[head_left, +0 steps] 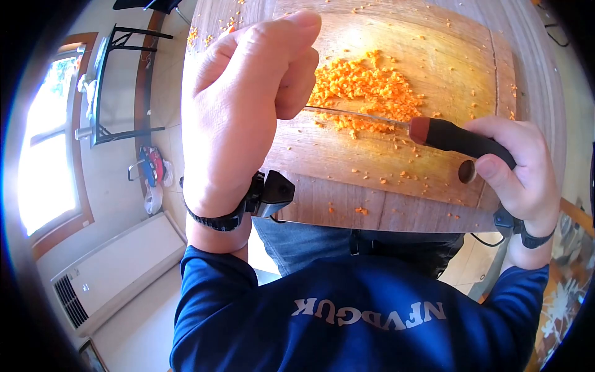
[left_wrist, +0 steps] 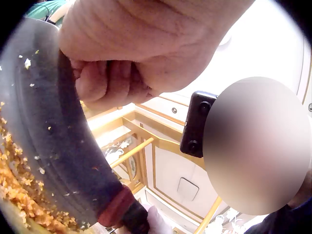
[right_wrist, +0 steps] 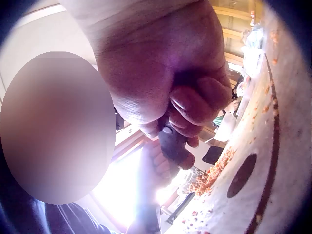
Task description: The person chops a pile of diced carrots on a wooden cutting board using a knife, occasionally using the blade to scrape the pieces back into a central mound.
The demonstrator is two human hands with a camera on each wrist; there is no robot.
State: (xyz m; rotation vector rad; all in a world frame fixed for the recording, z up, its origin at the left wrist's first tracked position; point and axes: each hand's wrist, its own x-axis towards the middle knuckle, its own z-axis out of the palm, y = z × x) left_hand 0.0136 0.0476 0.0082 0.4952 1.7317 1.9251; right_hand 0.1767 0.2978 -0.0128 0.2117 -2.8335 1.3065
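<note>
My right hand (head_left: 524, 164) grips the black handle of a kitchen knife (head_left: 455, 136) that has a red-brown collar. The blade (left_wrist: 58, 126) lies low over a heap of finely chopped orange bits, which look like carrot (head_left: 365, 84), on a wooden cutting board (head_left: 446, 40). At the blade's far end is my left hand (head_left: 242, 93), its fingers curled at the back of the blade and covering the tip in the head view. Small bits stick to the blade's side. In the right wrist view, the fingers (right_wrist: 197, 105) wrap round the handle.
The board, with a round hole (head_left: 467, 172) near its right corner, lies on a wood-grain table (head_left: 396, 208). Orange crumbs are scattered over both. A black folding rack (head_left: 127, 84) and a white floor-standing unit (head_left: 121, 266) stand off to the left, by a bright window (head_left: 52, 136).
</note>
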